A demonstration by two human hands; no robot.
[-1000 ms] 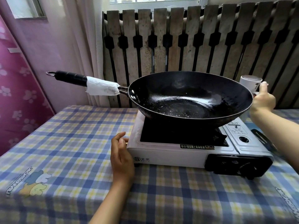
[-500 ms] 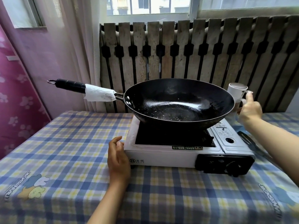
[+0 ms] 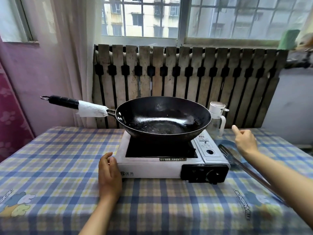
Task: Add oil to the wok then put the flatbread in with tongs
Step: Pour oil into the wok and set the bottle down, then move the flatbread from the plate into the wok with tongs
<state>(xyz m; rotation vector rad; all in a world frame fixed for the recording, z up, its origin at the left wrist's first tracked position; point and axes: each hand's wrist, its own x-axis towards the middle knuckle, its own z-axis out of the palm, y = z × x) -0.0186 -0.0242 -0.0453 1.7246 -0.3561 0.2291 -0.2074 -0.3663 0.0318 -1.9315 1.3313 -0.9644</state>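
A black wok [image 3: 162, 117] sits on a white portable gas stove [image 3: 169, 160], its handle [image 3: 67, 101] wrapped in white paper and pointing left. Behind the wok's right rim stands a clear oil bottle [image 3: 217, 117] with a white cap and handle. My right hand [image 3: 245, 139] hovers just right of the bottle, apart from it, fingers loosely curled and holding nothing. My left hand [image 3: 108, 173] rests against the stove's front left corner, fingers apart. Dark tongs [image 3: 237, 160] lie on the table right of the stove, partly under my right forearm. No flatbread is in view.
The table has a blue and yellow checked cloth [image 3: 50, 167]. A slatted wooden radiator cover [image 3: 186, 78] stands close behind the stove, below a window. A curtain [image 3: 71, 56] hangs at the back left.
My right hand has let go of the oil bottle and pulled back to the right. The camera has tilted up, showing more of the window. My left hand stays by the stove.
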